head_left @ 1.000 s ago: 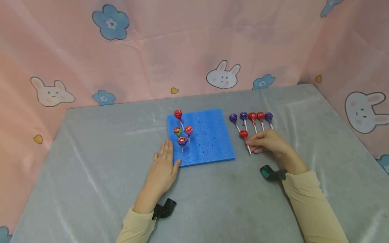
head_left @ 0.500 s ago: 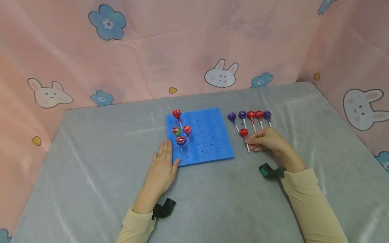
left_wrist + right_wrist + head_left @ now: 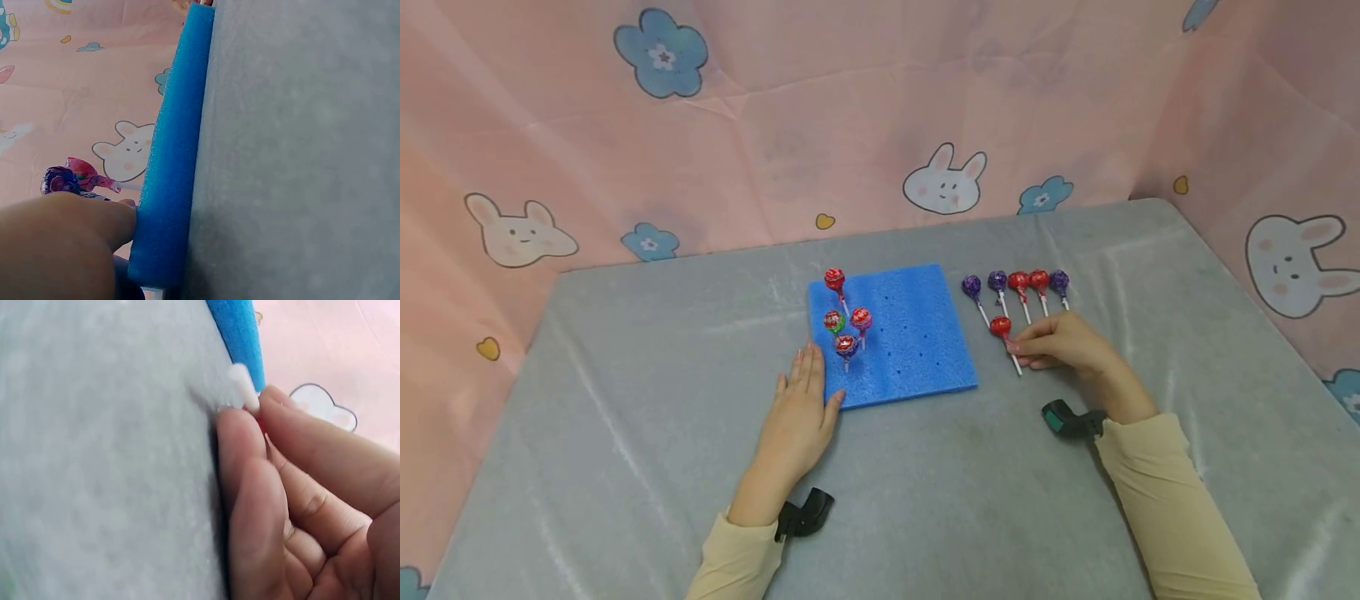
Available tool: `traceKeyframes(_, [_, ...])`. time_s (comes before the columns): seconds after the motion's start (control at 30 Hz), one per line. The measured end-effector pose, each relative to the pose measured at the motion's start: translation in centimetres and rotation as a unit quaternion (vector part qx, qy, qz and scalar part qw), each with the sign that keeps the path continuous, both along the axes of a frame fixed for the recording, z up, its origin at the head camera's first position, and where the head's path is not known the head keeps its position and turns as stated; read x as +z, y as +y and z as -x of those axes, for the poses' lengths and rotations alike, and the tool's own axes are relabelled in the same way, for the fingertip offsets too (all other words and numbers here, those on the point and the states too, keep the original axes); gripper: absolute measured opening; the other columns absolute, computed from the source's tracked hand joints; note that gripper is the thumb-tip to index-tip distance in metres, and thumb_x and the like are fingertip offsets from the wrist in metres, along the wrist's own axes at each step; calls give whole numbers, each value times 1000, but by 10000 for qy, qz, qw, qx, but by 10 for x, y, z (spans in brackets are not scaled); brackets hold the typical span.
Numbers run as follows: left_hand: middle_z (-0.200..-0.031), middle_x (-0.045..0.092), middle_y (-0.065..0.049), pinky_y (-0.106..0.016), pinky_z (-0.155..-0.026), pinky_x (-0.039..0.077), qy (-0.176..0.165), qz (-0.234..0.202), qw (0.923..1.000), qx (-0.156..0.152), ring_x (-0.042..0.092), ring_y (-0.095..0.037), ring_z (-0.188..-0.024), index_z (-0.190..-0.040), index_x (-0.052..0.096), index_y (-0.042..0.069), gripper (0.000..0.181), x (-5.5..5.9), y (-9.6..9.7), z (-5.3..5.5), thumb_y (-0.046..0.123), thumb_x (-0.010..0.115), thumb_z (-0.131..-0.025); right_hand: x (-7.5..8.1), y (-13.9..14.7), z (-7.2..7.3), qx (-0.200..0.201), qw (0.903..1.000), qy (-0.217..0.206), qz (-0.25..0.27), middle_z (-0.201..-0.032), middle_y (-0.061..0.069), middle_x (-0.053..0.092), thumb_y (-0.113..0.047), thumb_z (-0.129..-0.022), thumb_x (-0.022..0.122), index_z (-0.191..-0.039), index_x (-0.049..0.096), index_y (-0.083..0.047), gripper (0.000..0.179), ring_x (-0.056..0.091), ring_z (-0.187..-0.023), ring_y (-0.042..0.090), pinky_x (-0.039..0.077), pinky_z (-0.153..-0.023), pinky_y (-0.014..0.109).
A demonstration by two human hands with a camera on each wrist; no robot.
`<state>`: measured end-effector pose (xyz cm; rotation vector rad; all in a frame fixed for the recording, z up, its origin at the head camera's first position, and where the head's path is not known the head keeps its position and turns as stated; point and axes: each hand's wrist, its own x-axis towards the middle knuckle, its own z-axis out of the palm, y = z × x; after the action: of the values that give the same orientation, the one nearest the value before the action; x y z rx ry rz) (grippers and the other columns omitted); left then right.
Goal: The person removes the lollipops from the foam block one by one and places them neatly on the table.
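Observation:
My right hand [image 3: 1067,343] pinches a red lollipop [image 3: 1000,326] between thumb and fingertips, just right of a blue foam board [image 3: 917,304]. In the right wrist view the white stick [image 3: 244,387] pokes out past the fingertips, close over the table. My left hand [image 3: 797,425] lies along the board's left edge with straight fingers, its thumb at the front left corner. Several lollipops stand in the board's left part: a red one [image 3: 834,280], a green-and-red one [image 3: 833,322], a pink-and-red one [image 3: 861,319] and a purple-and-red one [image 3: 846,346].
Behind my right hand a row of purple lollipops [image 3: 972,287] and red lollipops [image 3: 1018,282] lies on the grey table [image 3: 647,392]. Small holes dot the rest of the board. A pink curtain [image 3: 805,108] with printed rabbits and flowers hangs along the table's back.
The lower end of the stick in my right hand has swung slightly to the right. The head view has shifted a little. My left hand has stayed against the board.

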<state>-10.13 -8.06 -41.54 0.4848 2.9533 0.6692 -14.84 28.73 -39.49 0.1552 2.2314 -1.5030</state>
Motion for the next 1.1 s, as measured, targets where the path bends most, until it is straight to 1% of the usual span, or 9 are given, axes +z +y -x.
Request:
traceKeyframes(0.17, [-155,15,-22,-55,-111,15,-5,3,10000,0,13,-35,-143,-148,18,-9,65,0,0,0,29,45,-101,-3,5,1,14,9998,42,201,-75,-2,69,-8,-86,71,-100,70,9,23,64,-67,6,55,-65,24])
traceKeyframes(0.27, [-155,15,-23,-55,-111,15,9,-3,10000,1,13,-35,-143,-147,19,-9,65,1,-1,0,29,45,-101,-3,5,1,98,9997,102,223,-77,-2,69,-8,-86,71,-102,68,12,25,64,-69,6,55,-65,23])
traceKeyframes(0.37, [-155,15,-22,-55,-111,15,-9,-1,10000,14,13,-35,-143,-148,19,-9,65,1,-1,0,29,45,-101,-1,4,1,214,9994,256,18,-78,-2,69,-8,-85,71,-103,66,14,29,64,-68,6,55,-66,23])
traceKeyframes(0.53, [-155,14,-22,-54,-112,14,-52,39,10000,7,13,-34,-143,-148,18,-8,66,1,-1,0,30,45,-101,2,3,-1,370,9967,440,-564,-81,1,70,-13,-85,72,-102,65,13,31,64,-68,7,55,-67,23])
traceKeyframes(0.67, [-155,14,-21,-53,-112,14,-71,58,10000,-10,13,-34,-143,-148,18,-8,66,1,0,1,30,44,-101,2,4,-2,422,9953,522,-696,-83,4,70,-13,-85,71,-103,65,12,31,64,-69,7,55,-67,23])
traceKeyframes(0.83, [-155,15,-21,-53,-112,14,-68,49,10000,-28,13,-34,-143,-148,19,-8,65,1,1,1,30,44,-102,3,7,-3,433,9961,569,-526,-84,4,71,-13,-86,71,-104,65,13,32,64,-69,8,55,-67,23])
traceKeyframes(1.1, [-155,16,-21,-54,-112,14,-37,54,10000,11,13,-34,-143,-148,19,-8,65,0,1,1,29,44,-101,6,7,-3,299,9982,520,-18,-86,1,72,-9,-89,67,-111,59,18,36,66,-74,8,54,-70,23])
